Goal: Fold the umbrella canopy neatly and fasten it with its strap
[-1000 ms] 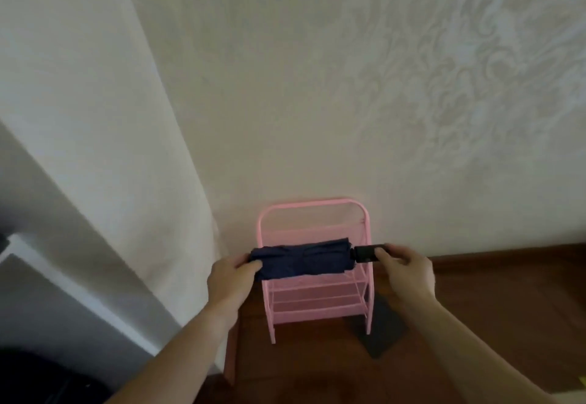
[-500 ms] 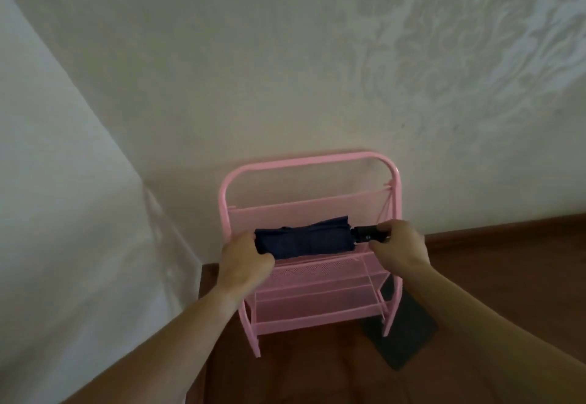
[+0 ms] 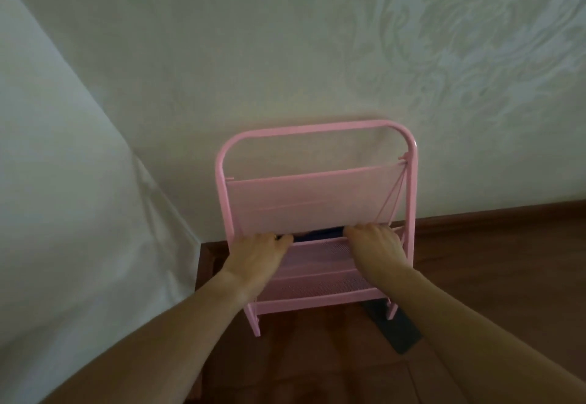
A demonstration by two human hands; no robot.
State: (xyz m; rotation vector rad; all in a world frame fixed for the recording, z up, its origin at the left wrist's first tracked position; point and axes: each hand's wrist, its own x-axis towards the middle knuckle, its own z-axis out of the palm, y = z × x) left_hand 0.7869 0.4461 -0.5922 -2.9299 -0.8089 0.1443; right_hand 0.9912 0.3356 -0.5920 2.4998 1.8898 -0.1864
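Note:
The folded navy umbrella (image 3: 318, 234) lies horizontal inside the upper mesh shelf of a pink metal rack (image 3: 317, 127). Only a thin strip of it shows over the shelf's front lip. My left hand (image 3: 257, 253) covers its left end and my right hand (image 3: 374, 245) covers its right end, where the black handle is hidden. Both hands rest on the shelf's front edge with fingers curled over the umbrella. The strap is not visible.
The rack stands against a pale patterned wall (image 3: 317, 55) in a corner, with a white wall (image 3: 63, 181) on the left. A dark flat mat (image 3: 399, 330) lies on the brown wooden floor (image 3: 491, 261) by the rack's right leg.
I have come closer to the rack, and both hands have lowered the umbrella from in front of the rack into its upper shelf.

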